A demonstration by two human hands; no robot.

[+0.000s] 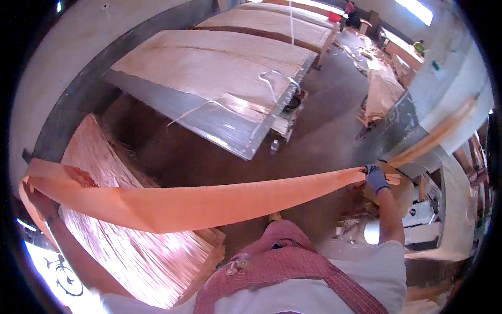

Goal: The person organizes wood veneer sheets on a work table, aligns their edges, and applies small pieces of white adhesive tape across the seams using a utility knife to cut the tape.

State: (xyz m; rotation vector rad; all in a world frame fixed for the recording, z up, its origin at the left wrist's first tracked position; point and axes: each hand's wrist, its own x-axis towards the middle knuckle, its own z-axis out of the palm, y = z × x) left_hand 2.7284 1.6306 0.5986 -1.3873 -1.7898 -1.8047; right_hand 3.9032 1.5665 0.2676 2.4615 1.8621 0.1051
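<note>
A long, thin orange strip of wood veneer (pixel 209 206) stretches across in front of me, sagging and creased left of its middle. At its far left end, my left hand (pixel 43 203) grips the sheet, with the fingers partly hidden against it. My right hand (pixel 376 178), in a blue-grey glove, is closed on the narrower right end. Below the left part of the strip lies a broad stack of pale veneer sheets (pixel 120 235) with ragged edges.
Ahead stands a metal-edged table (pixel 230 128) covered with veneer sheets; a second covered table (pixel 272 23) is behind it. A small bottle (pixel 274 146) stands by the near table. More veneer (pixel 384 91) lies at right. A bicycle (pixel 65 275) is at lower left; people (pixel 349 7) are far off.
</note>
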